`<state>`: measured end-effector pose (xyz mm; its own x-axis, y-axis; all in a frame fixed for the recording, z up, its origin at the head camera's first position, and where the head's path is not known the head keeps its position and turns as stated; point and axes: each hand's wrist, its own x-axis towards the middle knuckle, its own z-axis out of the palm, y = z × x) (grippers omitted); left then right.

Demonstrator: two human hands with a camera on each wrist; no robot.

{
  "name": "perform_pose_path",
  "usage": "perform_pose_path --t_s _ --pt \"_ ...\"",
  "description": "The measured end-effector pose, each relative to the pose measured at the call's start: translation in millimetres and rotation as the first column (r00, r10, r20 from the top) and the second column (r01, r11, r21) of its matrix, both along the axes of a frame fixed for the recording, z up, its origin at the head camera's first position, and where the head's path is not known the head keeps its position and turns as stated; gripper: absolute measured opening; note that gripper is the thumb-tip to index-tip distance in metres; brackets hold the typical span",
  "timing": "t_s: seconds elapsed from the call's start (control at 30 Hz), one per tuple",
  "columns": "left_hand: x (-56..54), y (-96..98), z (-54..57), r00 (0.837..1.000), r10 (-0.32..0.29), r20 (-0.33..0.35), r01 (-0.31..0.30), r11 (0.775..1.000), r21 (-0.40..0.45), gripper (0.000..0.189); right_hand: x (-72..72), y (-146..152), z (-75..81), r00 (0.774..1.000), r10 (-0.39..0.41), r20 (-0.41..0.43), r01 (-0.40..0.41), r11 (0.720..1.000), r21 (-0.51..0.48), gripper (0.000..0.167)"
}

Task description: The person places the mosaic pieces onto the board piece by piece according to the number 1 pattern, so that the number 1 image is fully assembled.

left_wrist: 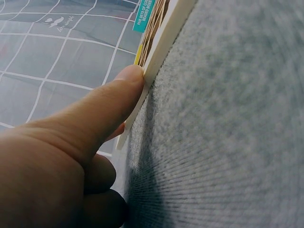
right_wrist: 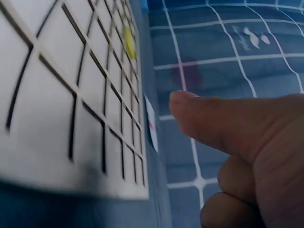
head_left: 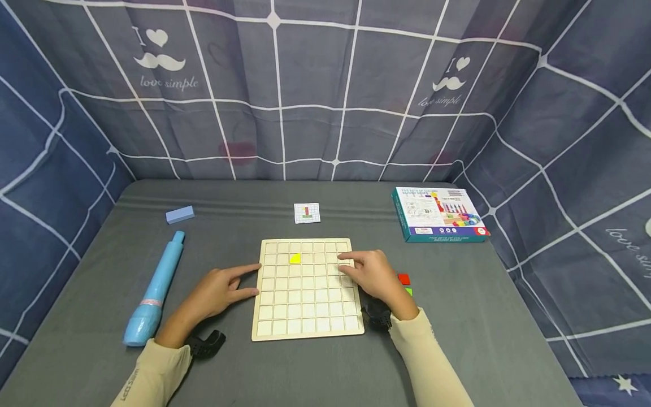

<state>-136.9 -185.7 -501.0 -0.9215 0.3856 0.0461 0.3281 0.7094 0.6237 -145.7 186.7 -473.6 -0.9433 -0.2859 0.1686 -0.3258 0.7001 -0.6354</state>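
Note:
A wooden grid board lies on the grey table, with one yellow square tile in a cell of its second row. My left hand touches the board's left edge with thumb and index finger stretched out. In the left wrist view the thumb meets the board's side. Over the right part of the board hovers my right hand, index finger and thumb extended and apart, holding nothing. Its other fingers are folded in the right wrist view. Red and green pieces lie beside the right wrist, partly hidden.
Behind the board lies a small pattern card showing a red and green figure. A boxed bead set sits at the back right. To the left are a light-blue bottle-shaped object and a blue block. Grey curtains surround the table.

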Motion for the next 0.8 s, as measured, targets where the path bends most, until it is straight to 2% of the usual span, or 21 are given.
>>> perform_pose_path --t_s 0.23,0.37,0.53,0.8 --pt "-2.6 0.6 -0.9 1.0 0.001 0.008 -0.001 1.0 0.001 0.058 6.6 24 0.5 0.998 -0.061 0.015 0.06 0.997 0.047 0.025" --pt "-1.9 0.4 -2.2 1.0 -0.004 0.015 0.004 1.0 0.004 0.059 8.9 37 -3.8 0.994 -0.08 0.073 0.077 0.996 0.045 0.025" --pt "-2.3 0.9 -2.5 1.0 -0.006 0.018 0.006 1.0 0.015 0.059 15.5 56 -8.9 0.981 -0.137 0.138 0.136 0.991 0.022 0.026" --pt "-2.1 0.0 -0.8 1.0 0.001 0.006 -0.001 1.0 0.0 0.059 25.4 72 -13.5 0.981 -0.145 0.131 0.14 0.989 0.051 0.03"
